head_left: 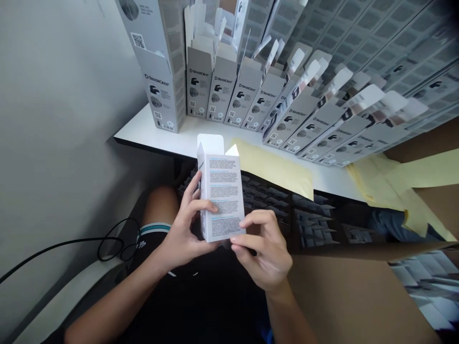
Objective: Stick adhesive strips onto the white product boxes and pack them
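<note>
A small white carton [224, 191] covered in printed text stands upright in front of me, its top flaps open. My left hand [188, 229] is wrapped round its left side and bottom, with a finger lying across the printed face. At the lower right corner of the carton, the fingertips of my right hand [263, 246] pinch the edge. Behind, on the white table [132, 126], a row of grey cartons [222, 93] stands with open flaps.
Yellow sheets [276, 165] lie along the table's front edge. A taller stack of cartons [159, 91] is at the left end. Below right is a big cardboard box [351, 296], with more folded cartons [430, 282] beside it. A black cable [57, 246] runs at the left.
</note>
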The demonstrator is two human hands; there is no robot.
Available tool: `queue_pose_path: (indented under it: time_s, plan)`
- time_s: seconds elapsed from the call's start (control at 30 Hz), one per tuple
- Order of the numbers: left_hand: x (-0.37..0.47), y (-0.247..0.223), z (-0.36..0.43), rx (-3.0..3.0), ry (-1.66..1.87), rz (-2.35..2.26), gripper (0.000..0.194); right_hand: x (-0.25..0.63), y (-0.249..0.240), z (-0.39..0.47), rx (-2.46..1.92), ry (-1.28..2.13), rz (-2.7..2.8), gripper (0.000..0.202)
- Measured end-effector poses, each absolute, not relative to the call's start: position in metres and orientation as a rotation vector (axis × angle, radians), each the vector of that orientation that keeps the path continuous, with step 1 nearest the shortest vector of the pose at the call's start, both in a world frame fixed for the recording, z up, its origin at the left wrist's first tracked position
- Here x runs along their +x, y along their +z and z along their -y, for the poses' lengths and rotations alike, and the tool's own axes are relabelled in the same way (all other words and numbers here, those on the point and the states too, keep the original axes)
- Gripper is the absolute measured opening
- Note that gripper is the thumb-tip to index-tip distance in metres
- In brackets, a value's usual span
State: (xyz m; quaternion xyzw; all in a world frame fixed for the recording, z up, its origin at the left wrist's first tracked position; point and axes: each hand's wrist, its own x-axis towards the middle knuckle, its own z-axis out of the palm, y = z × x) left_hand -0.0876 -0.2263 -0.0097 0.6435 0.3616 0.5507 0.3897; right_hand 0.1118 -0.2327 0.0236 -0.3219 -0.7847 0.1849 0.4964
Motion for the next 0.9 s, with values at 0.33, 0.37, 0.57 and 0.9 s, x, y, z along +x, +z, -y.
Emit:
queue_pose_path:
  time_s: [0.33, 0.37, 0.57, 0.9]
  plan:
    - [-0.084, 0.001, 0.238, 1.601, 1.316, -0.845, 0.052, 0.116, 0.006, 0.228, -0.742, 0.4, 1.865, 0.02]
    - [-0.084, 0.003, 0.239, 1.616, 1.317, -0.832, 0.051, 0.118, 0.004, 0.228, -0.738, 0.387, 1.869, 0.026]
    - [-0.086, 0.009, 0.236, 1.76, 1.295, -0.795, 0.042, 0.117, -0.013, 0.231, -0.777, 0.749, 1.794, 0.096]
    - [-0.09, -0.013, 0.228, 1.76, 1.192, -0.763, 0.094, 0.105, -0.019, 0.236, -0.662, 1.493, 1.332, 0.094]
